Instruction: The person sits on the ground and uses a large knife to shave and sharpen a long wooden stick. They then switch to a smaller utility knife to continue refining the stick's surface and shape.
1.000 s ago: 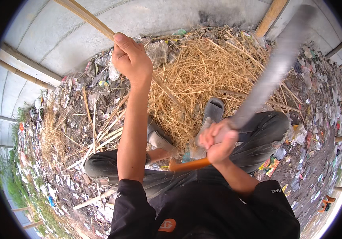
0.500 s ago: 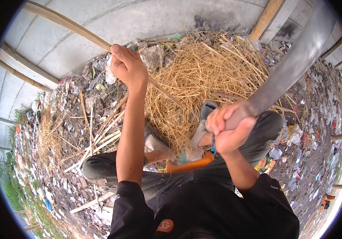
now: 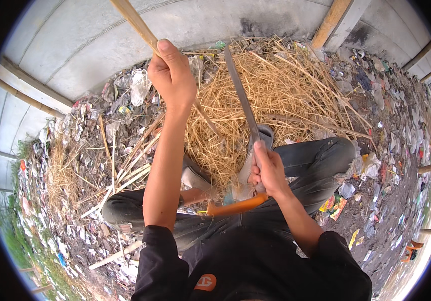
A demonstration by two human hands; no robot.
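Grey wall (image 3: 85,45) across the top, straw-coloured heap (image 3: 285,95) at centre, stick (image 3: 135,22) from upper left to centre gripped by your left hand (image 3: 173,75), long knife (image 3: 241,93) at centre clenched in your right hand (image 3: 269,169), orange curved piece (image 3: 240,204) at lower centre.

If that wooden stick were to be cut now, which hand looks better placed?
Probably the right hand: it grips the long-bladed knife, whose blade shows to the right of the wooden stick, apart from it. The left hand is closed around the stick, so seems better for steadying.
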